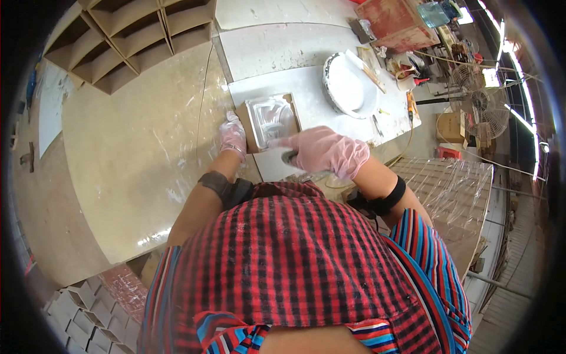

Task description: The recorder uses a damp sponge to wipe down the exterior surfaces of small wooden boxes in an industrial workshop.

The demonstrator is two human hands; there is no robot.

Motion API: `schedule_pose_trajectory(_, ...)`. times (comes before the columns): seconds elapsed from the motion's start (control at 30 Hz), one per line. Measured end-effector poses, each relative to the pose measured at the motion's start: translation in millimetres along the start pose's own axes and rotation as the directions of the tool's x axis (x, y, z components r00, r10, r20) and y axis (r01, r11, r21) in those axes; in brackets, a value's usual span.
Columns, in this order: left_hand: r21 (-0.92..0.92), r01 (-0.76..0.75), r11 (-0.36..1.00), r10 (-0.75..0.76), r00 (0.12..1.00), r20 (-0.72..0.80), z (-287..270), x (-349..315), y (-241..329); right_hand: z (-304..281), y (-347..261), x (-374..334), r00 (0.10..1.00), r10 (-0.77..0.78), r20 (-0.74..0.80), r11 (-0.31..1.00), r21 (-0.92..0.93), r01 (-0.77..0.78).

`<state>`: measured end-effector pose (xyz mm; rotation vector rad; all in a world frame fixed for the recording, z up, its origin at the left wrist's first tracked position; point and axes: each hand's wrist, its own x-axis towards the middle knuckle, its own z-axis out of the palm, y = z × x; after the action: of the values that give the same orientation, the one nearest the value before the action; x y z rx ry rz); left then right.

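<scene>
Box | left hand against side, right hand at near edge, both grips unclear | advice: brace firmly, spread white paste thinly

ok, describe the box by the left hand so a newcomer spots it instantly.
Find the round tub of white material on the worktable. Left of it, beside the pink-gloved left hand, sits a small brown box. White smears on its upward side set it apart from the plain brown compartments at upper left.
</scene>
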<state>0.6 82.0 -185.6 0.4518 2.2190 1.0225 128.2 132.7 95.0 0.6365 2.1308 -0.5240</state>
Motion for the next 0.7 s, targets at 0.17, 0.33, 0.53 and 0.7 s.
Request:
schedule_pose_trajectory(0.17,0.029,0.063,0.998,-0.065,0.996,0.061,9,25,-27,8,-17,10,0.967,-0.117,-0.227,0.991,0.031,0.128)
schedule_pose_trajectory(0.33,-0.003,0.015,1.000,-0.015,0.990,0.139,-8,-5,15,23,11,-4,0.990,-0.074,-0.117,0.997,0.028,0.078)
schedule_pose_trajectory(0.53,-0.155,0.042,0.987,-0.031,0.997,0.069,9,12,-6,23,53,6,0.962,-0.062,-0.267,0.981,-0.194,0.009)
schedule_pose_trajectory(0.7,-0.186,0.257,0.948,-0.253,0.966,0.046,-3,10,4,-1,55,25,0.944,-0.014,-0.329,0.926,-0.360,-0.112)
